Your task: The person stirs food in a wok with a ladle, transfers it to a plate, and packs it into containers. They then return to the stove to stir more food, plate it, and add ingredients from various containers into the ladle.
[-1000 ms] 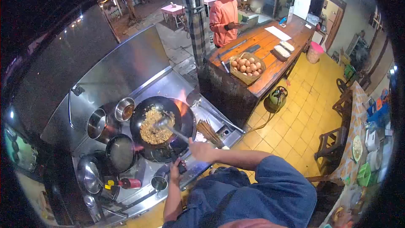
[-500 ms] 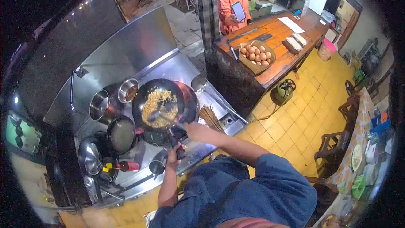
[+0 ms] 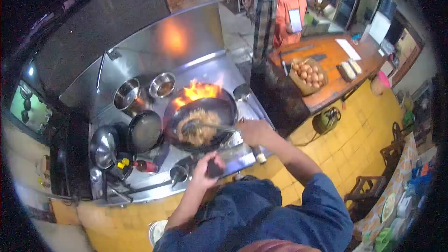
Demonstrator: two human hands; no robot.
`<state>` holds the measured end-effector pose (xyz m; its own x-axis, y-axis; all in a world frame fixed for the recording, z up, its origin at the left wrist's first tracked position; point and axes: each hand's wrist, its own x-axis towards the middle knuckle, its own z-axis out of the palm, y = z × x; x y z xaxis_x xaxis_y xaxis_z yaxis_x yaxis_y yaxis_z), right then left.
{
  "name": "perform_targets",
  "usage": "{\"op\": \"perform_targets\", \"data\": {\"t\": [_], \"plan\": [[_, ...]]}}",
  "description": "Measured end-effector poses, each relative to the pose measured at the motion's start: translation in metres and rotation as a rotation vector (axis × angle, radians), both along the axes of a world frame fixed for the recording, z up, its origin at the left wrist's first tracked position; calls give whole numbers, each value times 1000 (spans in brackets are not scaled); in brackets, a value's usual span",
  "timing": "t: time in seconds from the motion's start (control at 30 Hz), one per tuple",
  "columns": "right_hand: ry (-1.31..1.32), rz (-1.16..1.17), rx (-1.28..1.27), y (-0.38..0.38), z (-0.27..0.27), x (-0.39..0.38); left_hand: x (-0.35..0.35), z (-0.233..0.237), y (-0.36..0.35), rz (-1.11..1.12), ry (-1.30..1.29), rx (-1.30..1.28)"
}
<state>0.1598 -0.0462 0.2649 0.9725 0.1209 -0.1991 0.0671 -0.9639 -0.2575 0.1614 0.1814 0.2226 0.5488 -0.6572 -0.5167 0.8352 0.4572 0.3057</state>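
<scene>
A black wok (image 3: 219,109) of fried noodles (image 3: 201,130) sits tilted over a burner, with flames (image 3: 196,91) rising at its far rim. My left hand (image 3: 208,167) is closed around the wok's dark handle at the near side of the stove. My right hand (image 3: 252,132) grips a metal spatula (image 3: 205,125) whose blade rests in the noodles.
Steel stove top (image 3: 224,72) with two steel pots (image 3: 127,94), a black pan (image 3: 145,131), a lid (image 3: 102,145) and a red bottle (image 3: 142,165). A wooden counter (image 3: 336,79) holds a basket of eggs (image 3: 308,73); a person in orange (image 3: 291,14) stands behind it. Yellow tiled floor (image 3: 354,135) lies to the right.
Flames have flared up at the wok's far rim. The wok is lifted and tilted toward me, and the spatula has shifted across the noodles. My view has swung left.
</scene>
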Motion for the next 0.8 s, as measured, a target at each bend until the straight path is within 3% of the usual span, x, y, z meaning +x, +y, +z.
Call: {"op": "perform_targets", "data": {"t": [0.03, 0.13, 0.17, 0.23, 0.27, 0.3, 0.33, 0.37, 0.4, 0.43, 0.5, 0.53, 0.6, 0.67, 0.7, 0.77, 0.8], "plan": [[58, -13, -41, -1, 7, -4, -3, -1, 3, -48, 134, -80], [46, 37, -40, 4, 14, -25, 28, -73, 27, -112, 66, 24], [50, 12, -41, 3, 14, -25, 29, -99, 27, 4, 36, 76], [99, 65, -71, 13, 1, -25, 32, -134, 26, 8, 85, 216], [-21, 64, -37, 9, -32, -24, 10, -91, 18, -16, 34, 293], [-32, 48, -17, 15, -31, -32, -19, -43, 6, -34, -20, 366], [-75, 44, -68, 18, -24, -34, -26, -39, 7, -129, -61, 383], [-121, 40, -124, 19, -20, -35, -34, -34, 6, -162, 197, 147], [-289, 49, -75, 15, -55, -36, -28, -26, 7, -198, 62, 297], [-281, 55, -73, 11, -59, -38, -23, -21, 6, -227, -60, 440], [-483, 159, -248, 9, -66, -45, 12, -55, 20, -158, -83, 119], [-633, 207, -491, 5, -66, -53, 23, -81, 19, -105, -130, 175], [-411, 40, -495, -6, -98, -39, 15, -89, 27, -48, -126, 242], [-116, -111, -75, -22, -54, -23, -11, -65, 18, -59, 63, 154], [-17, -89, 86, -39, -45, -13, -27, -34, 18, -159, 3, 270], [146, -123, 365, -47, -14, -1, -33, -33, 16, -177, 115, 216], [242, -217, 353, -42, -19, 11, -21, -45, 15, -161, 111, 243]]}}
